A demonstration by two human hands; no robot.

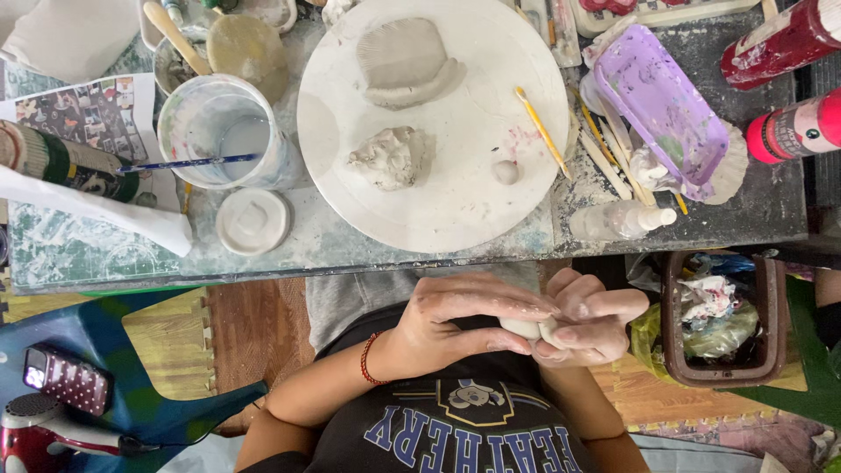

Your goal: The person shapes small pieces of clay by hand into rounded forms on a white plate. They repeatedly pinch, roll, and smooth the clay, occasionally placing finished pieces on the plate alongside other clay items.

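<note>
My left hand (pixel 455 324), with a red bead bracelet at the wrist, and my right hand (pixel 591 320) meet in front of my dark shirt, below the table edge. Together they pinch a small pale clay piece (pixel 528 329); the fingers hide most of it. On the table above lies a round white board (pixel 473 201). It carries a flat grey clay slab (pixel 407 61), a rough clay lump (pixel 390 158), a tiny clay ball (pixel 505 172) and a yellow-handled tool (pixel 543 131).
A cup of cloudy water (pixel 223 131) with a blue brush across it and a white lid (pixel 253 221) stand left of the board. On the right are a purple tray (pixel 661 105), a squeeze bottle (pixel 622 219) and red bottles (pixel 784 39). A brown bin (pixel 723 320) sits by my right hand.
</note>
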